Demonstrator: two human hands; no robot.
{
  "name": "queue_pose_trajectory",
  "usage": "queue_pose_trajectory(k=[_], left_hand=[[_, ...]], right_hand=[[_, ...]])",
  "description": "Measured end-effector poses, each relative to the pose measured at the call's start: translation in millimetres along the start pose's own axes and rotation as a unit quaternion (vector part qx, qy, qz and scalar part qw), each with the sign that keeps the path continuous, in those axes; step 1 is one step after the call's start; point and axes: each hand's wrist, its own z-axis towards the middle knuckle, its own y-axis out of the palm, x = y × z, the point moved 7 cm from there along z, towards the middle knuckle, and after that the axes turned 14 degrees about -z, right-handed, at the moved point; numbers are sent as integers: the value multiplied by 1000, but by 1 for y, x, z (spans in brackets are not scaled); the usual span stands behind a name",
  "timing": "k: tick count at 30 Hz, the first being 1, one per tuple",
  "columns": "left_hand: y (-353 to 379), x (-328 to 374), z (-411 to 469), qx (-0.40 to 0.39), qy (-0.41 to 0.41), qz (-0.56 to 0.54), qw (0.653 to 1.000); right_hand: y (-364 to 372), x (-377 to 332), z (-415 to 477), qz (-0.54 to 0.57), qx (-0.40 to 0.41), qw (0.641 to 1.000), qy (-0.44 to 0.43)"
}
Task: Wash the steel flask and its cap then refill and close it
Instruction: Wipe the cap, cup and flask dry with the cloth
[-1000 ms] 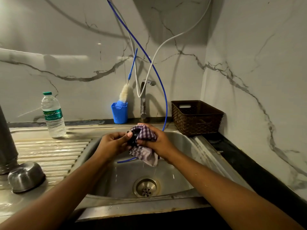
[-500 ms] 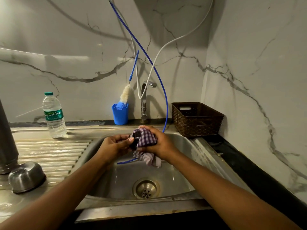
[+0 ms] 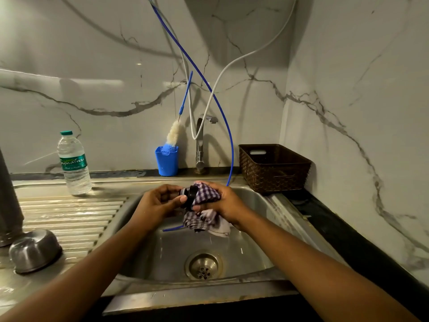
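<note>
Over the steel sink point(image 3: 257, 205), my left hand point(image 3: 157, 203) grips a small black cap point(image 3: 189, 194) by its end. My right hand point(image 3: 222, 203) presses a purple checked cloth point(image 3: 204, 219) around the cap's other side; the cloth's loose end hangs down toward the basin. The steel flask point(image 3: 7, 201) stands upright at the far left edge, mostly cut off by the frame. Beside it a steel cup-shaped lid point(image 3: 34, 251) lies upside down on the ribbed drainboard point(image 3: 69, 214).
A plastic water bottle point(image 3: 74, 163) stands at the drainboard's back. A blue cup point(image 3: 166, 160) holds a bottle brush beside the tap point(image 3: 200, 142). A blue hose point(image 3: 218, 105) hangs into the basin. A brown basket point(image 3: 274, 168) sits at the right on a black counter.
The hands have turned the cap slightly within the cloth, and the cloth's hanging end has shifted. The view has tilted a little; everything else stays put.
</note>
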Motion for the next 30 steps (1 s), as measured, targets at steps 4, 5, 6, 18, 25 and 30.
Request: queue_pose_trajectory(k=[4,5,6,18,25,30], left_hand=[[0,9,-3,-2,62,79,995],[-1,9,-3,0,65,76,995],[-1,9,-3,1,63,68,996],[-7,-7,4,10,2,-6,1000],[-6,-26,6,17,-63,-30,997],[-4,-24,5,5,-57,-13,998]], right_hand=[[-4,3,2,51,1,998,25],[-8,1,2,-1,16,1000,10],[-13,-4,2,-67,33,997,-10],[-36,-9,-1,-219,131,959,-123],[-33,13,2,-164,107,979,-53],[-35,3,3,-156,111,980,-58]])
